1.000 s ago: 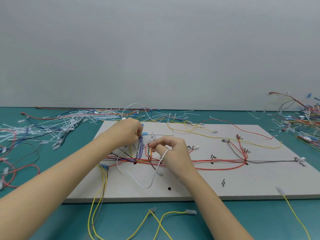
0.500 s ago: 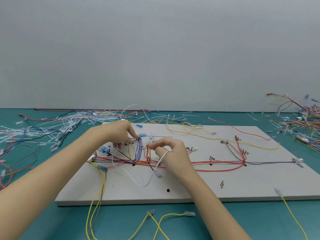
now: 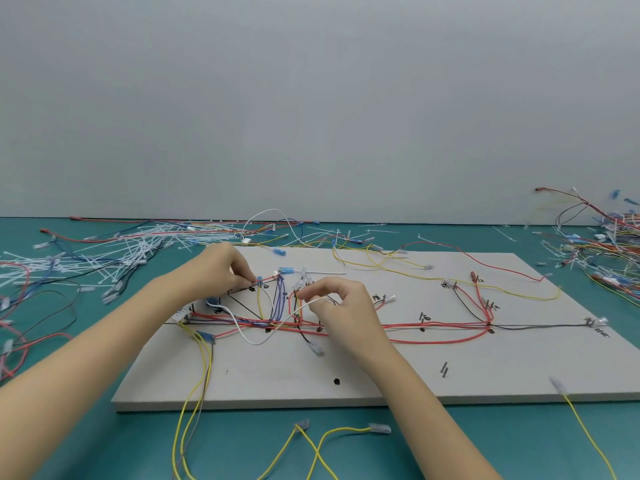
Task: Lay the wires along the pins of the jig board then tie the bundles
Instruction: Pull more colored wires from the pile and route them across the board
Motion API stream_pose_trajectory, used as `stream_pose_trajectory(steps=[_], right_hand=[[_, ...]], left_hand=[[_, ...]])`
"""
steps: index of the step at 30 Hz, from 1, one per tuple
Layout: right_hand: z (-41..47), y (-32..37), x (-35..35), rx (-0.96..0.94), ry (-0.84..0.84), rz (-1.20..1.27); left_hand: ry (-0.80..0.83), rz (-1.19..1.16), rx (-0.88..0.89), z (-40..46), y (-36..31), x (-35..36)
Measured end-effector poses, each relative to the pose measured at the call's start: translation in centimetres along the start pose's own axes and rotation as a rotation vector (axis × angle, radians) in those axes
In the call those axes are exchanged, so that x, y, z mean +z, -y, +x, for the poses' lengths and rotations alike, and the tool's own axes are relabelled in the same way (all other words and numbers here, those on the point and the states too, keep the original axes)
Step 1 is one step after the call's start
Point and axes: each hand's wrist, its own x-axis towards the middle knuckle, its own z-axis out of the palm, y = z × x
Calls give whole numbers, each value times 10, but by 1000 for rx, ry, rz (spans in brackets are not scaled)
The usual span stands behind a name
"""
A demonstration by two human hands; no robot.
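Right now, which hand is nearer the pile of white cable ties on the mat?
Left. The left hand pinches a wire end at the board's far left part, just right of the cable ties. The right hand holds a white wire farther right, mid-board.

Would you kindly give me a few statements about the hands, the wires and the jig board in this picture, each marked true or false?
1. The right hand pinches a white wire. True.
2. The left hand rests flat on the table, off the jig board. False: it is over the board's far left part, fingertips pinching a small blue connector.
3. A heap of white cable ties lies on the table to the left of the board. True.
4. Yellow wires hang over the board's near edge. True.
5. The long horizontal bundle across the board is mostly green. False: it is mostly red.
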Motion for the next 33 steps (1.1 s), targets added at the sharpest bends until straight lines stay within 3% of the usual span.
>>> stream_pose_trajectory(steps=[9, 14, 23, 29, 33], right_hand=[[1, -1, 0, -8, 12, -21], [1, 2, 0, 2, 37, -29], [1, 13, -15, 145, 127, 422], [4, 10, -26, 214, 34, 788], [9, 9, -29, 241, -76, 815]], left_hand=[[-60, -89, -22, -13, 18, -7], [-29, -258, -76, -22, 24, -11], [28, -401, -141, -27, 25, -12], [-51, -437, -142, -31, 28, -5], [-161, -422, -141, -35, 32, 4]])
